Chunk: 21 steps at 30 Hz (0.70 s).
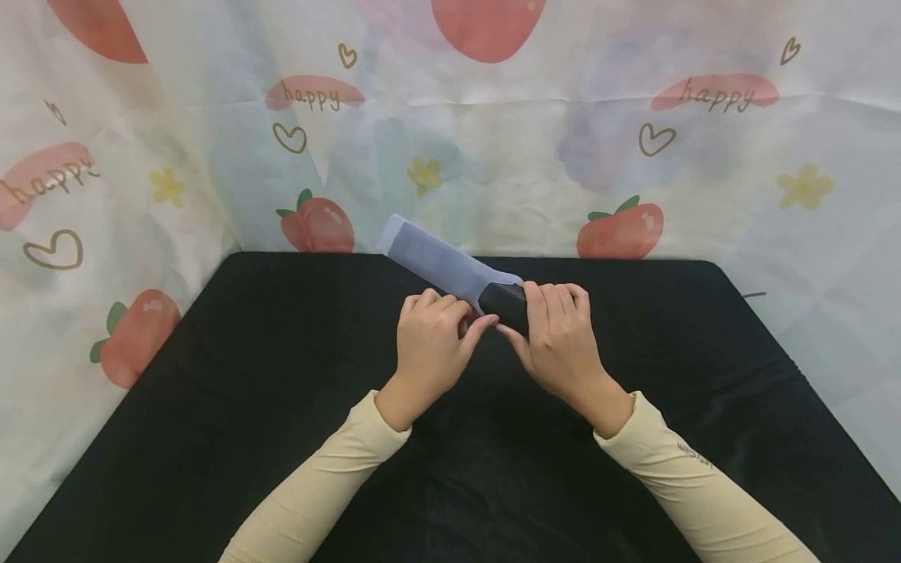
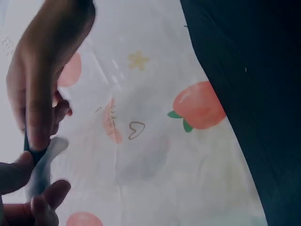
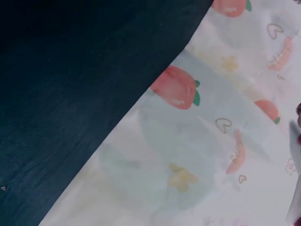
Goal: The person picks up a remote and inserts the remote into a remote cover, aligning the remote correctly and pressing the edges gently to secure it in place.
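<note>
A tool with a black handle [image 1: 505, 305] and a long, flat, bluish-grey blade-like part [image 1: 439, 258] is held up slantwise above the black table. Its far end has a paler, see-through edge; whether this is a cover I cannot tell. My right hand [image 1: 563, 340] grips the black handle, fingers over the top and thumb beneath. At the near end of the flat part, my left hand [image 1: 432, 340] pinches its lower edge, thumb pointing toward the right thumb. Both hands partly hide the tool. In the left wrist view, the right hand [image 2: 42, 84] reaches down over the tool.
A black cloth-covered table [image 1: 281, 344] spreads beneath both arms. Behind it and at the sides hangs a pale curtain [image 1: 493, 180] printed with red fruit, yellow flowers, hearts and the word "happy". The right wrist view shows mostly table and curtain.
</note>
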Each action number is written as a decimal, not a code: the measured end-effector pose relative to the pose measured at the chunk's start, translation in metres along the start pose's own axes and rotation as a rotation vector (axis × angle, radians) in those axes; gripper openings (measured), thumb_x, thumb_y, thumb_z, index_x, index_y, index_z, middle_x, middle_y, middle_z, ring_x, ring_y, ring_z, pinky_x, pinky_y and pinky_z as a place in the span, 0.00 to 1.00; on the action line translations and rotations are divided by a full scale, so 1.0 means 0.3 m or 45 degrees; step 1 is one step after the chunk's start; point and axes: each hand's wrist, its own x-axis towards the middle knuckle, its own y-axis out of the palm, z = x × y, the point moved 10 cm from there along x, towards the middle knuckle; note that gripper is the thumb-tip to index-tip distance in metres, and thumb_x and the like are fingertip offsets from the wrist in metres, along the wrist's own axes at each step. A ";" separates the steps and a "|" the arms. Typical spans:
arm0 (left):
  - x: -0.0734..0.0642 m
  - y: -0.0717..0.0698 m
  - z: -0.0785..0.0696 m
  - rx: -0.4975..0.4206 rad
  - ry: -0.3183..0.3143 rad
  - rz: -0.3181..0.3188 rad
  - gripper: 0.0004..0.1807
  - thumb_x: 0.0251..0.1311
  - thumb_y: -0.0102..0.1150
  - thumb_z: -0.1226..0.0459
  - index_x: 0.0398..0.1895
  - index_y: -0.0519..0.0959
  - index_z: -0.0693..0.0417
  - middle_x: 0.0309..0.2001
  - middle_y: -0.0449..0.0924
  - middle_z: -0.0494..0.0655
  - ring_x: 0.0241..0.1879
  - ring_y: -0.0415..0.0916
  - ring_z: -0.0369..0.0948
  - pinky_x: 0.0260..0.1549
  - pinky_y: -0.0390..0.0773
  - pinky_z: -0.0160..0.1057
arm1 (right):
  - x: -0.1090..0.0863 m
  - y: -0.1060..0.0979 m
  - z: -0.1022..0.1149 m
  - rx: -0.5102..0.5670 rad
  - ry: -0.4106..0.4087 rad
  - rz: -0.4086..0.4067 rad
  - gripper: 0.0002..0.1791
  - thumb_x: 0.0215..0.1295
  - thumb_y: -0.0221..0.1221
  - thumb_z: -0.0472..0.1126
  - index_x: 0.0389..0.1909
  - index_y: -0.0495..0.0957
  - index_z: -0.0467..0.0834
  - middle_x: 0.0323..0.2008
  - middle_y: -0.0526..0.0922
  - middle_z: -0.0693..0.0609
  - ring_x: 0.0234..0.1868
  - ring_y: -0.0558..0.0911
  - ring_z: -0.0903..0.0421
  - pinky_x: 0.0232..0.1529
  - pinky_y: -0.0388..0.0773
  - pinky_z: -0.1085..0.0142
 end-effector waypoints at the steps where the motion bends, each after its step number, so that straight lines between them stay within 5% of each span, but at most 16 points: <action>1: 0.001 -0.003 0.003 -0.021 0.003 0.000 0.18 0.54 0.63 0.49 0.16 0.78 0.51 0.15 0.72 0.41 0.23 0.68 0.40 0.32 0.70 0.40 | 0.000 0.000 0.000 0.005 -0.005 -0.004 0.30 0.70 0.46 0.54 0.45 0.71 0.26 0.30 0.75 0.34 0.31 0.73 0.40 0.40 0.69 0.46; 10: -0.020 0.011 -0.006 -0.048 0.021 0.033 0.09 0.60 0.56 0.63 0.23 0.82 0.53 0.21 0.79 0.44 0.25 0.72 0.42 0.33 0.72 0.39 | -0.006 0.008 0.021 -0.012 -0.024 0.046 0.30 0.72 0.40 0.54 0.45 0.71 0.27 0.30 0.74 0.36 0.31 0.73 0.40 0.38 0.69 0.47; 15: -0.042 0.008 -0.051 -0.025 0.203 -0.040 0.07 0.58 0.56 0.66 0.24 0.79 0.55 0.22 0.76 0.45 0.26 0.70 0.41 0.32 0.71 0.37 | -0.004 0.003 0.033 -0.035 0.003 0.098 0.27 0.66 0.51 0.51 0.45 0.71 0.26 0.29 0.73 0.36 0.30 0.73 0.40 0.36 0.69 0.49; 21: -0.060 0.022 -0.087 -0.089 0.415 -0.001 0.07 0.58 0.55 0.66 0.23 0.77 0.53 0.22 0.75 0.43 0.26 0.68 0.40 0.32 0.70 0.36 | -0.004 0.019 0.033 -0.013 0.055 0.200 0.28 0.53 0.64 0.46 0.45 0.71 0.26 0.29 0.72 0.36 0.30 0.72 0.42 0.35 0.69 0.51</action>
